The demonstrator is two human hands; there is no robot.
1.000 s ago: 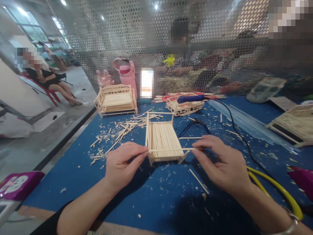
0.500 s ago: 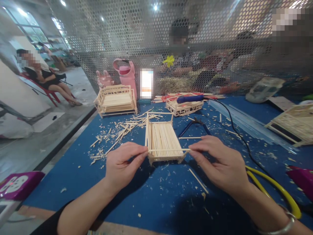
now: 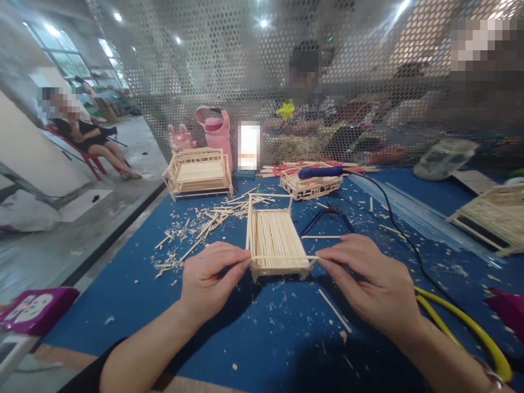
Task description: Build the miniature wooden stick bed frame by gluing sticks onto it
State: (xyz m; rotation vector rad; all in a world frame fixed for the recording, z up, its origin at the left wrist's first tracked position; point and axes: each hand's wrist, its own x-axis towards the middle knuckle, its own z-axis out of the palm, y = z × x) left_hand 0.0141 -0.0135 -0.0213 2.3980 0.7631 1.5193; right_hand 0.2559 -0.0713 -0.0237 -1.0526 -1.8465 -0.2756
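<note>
A thin pale stick (image 3: pixel 284 257), pinched at its ends by the left hand (image 3: pixel 208 281) and right hand (image 3: pixel 368 284), lies across the near edge of a slatted stick frame (image 3: pixel 275 237) on the blue mat (image 3: pixel 266 338), with offcuts (image 3: pixel 204 224) strewn to the left and black cutters (image 3: pixel 327 214) just behind.

The left forearm (image 3: pixel 143 349) and the right forearm (image 3: pixel 446 355) reach in from the near edge of the bench (image 3: pixel 286 338) and angle toward each other. The left hand (image 3: pixel 210 281) is turned palm inward, thumb and forefinger pinched together and pointing right. The right hand (image 3: pixel 370 284) faces it, back upward, thumb and forefinger pinched and pointing left.
</note>
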